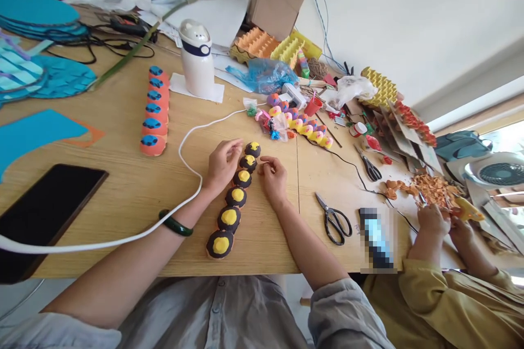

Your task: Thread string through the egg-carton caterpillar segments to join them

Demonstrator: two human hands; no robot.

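A row of several black-painted egg-carton cups [228, 218], with yellow blobs on top and orange showing at the lower edges, runs away from me on the wooden table. The far cups carry small dark marks on their yellow. On the left side of its far end is my left hand [225, 166], fingers loosely bent and reaching toward the farthest cup. Across the row, my right hand [273, 179] rests with loosely curled fingers, index finger toward the second cup. Neither hand visibly holds anything; whether the fingertips touch the cups I cannot tell.
A white cable [188, 158] crosses over my left forearm. An orange cup row [154, 114], a white bottle [197, 60] and a black tablet [49, 212] lie left. Scissors [336, 219] and a blurred phone [377, 237] lie right, near another person's hands [434, 223].
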